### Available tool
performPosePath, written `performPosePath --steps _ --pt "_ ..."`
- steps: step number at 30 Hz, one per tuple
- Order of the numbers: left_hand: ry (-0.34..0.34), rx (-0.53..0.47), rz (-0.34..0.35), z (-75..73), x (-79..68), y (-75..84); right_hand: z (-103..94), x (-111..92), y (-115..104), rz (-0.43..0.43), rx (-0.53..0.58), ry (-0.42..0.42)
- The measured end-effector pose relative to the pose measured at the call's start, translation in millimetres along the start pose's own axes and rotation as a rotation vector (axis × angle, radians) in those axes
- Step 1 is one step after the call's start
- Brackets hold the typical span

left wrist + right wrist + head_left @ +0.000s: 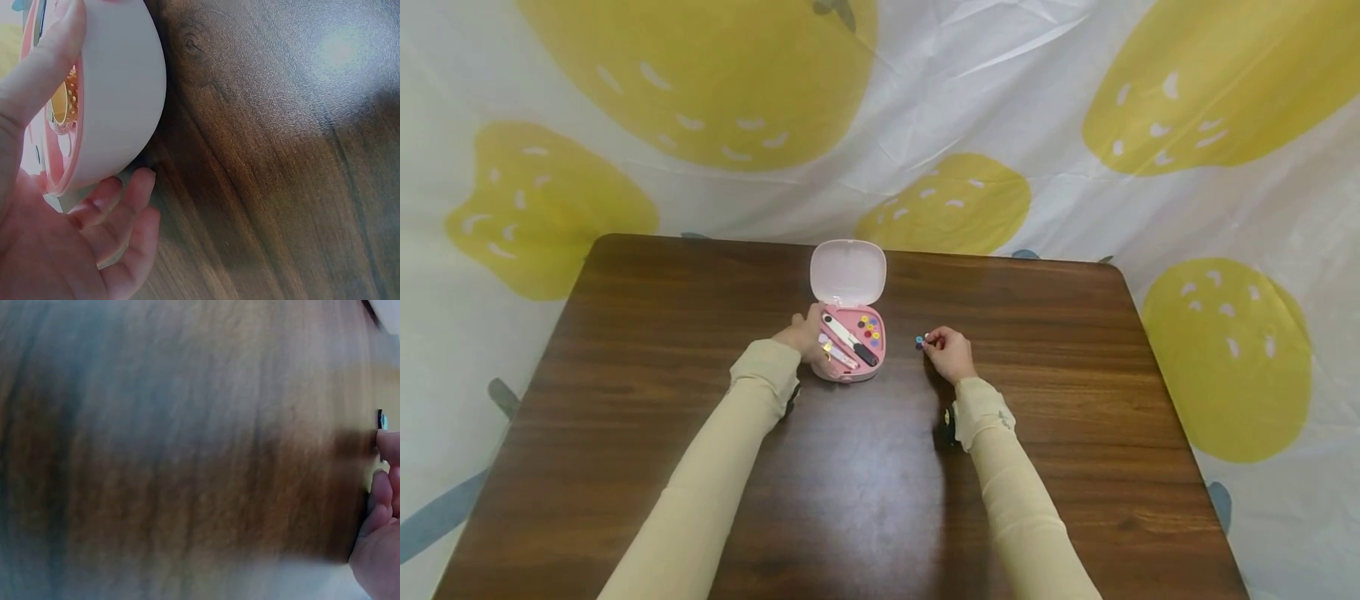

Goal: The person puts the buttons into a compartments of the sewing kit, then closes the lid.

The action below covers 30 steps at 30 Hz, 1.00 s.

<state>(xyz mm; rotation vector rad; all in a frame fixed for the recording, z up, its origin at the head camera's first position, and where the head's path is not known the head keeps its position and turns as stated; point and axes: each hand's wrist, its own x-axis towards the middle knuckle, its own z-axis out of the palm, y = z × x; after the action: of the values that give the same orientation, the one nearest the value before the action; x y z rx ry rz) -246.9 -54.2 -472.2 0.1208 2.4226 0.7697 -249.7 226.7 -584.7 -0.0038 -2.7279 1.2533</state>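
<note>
A pink-and-white sewing box (pixel 847 379) stands open on the table, its pale lid (pixel 847 273) tipped back. The left hand (pixel 805 335) grips its left side; in the left wrist view the thumb (pixel 53 62) lies over the rim and the other fingers curl by the outer wall. Inside lie a white-and-black tool (pixel 850 337), a gold thimble (pixel 60 105), and several coloured buttons (pixel 870 327). Right of the box, the right hand (pixel 951 354) pinches at small buttons, with blue ones (pixel 919 342) at its fingertips; I cannot tell exactly which it holds.
The brown wooden table (pixel 1075 358) reaches back to a white cloth (pixel 940 83) printed with yellow fruit. A dark wrist device (pixel 950 425) sits under the right sleeve (pixel 981 412). Light glares on the tabletop in front of the box.
</note>
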Motion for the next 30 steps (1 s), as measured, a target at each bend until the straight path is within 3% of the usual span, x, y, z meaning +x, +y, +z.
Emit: performPosePath --steps 2,5,7,9,11,13,18,20,23,30 --pt "0.004 -0.001 0.003 0.5 1.5 -1.0 28.9 27 69 -0.008 -0.018 0.006" --pt "0.007 0.000 0.007 1.0 3.7 -2.5 78.8 74 190 -0.017 -0.059 0.008" --pt "0.006 0.001 0.000 1.6 5.7 -3.4 93.3 90 225 0.016 -0.091 -0.012" --pt "0.004 0.002 -0.003 1.9 6.7 -3.6 97.8 95 234 0.032 -0.116 -0.012" --pt "0.002 0.001 -0.008 2.2 7.6 -3.7 90.4 88 215 0.038 -0.133 -0.002" --pt "0.001 0.001 -0.009 2.1 7.8 -3.8 74.7 74 176 0.043 -0.139 0.001" --pt "-0.003 0.003 -0.008 1.5 6.3 -3.3 13.5 19 31 0.093 -0.071 -0.024" --pt "-0.006 0.004 -0.010 1.1 5.5 -2.8 -5.7 2 -14 0.124 -0.049 -0.038" --pt "-0.008 0.005 -0.014 0.3 4.0 -2.3 -19.8 -10 -47 0.145 -0.069 -0.052" --pt "-0.013 0.003 -0.010 0.3 2.3 -1.1 -22.8 -10 -57 0.134 -0.023 -0.021"
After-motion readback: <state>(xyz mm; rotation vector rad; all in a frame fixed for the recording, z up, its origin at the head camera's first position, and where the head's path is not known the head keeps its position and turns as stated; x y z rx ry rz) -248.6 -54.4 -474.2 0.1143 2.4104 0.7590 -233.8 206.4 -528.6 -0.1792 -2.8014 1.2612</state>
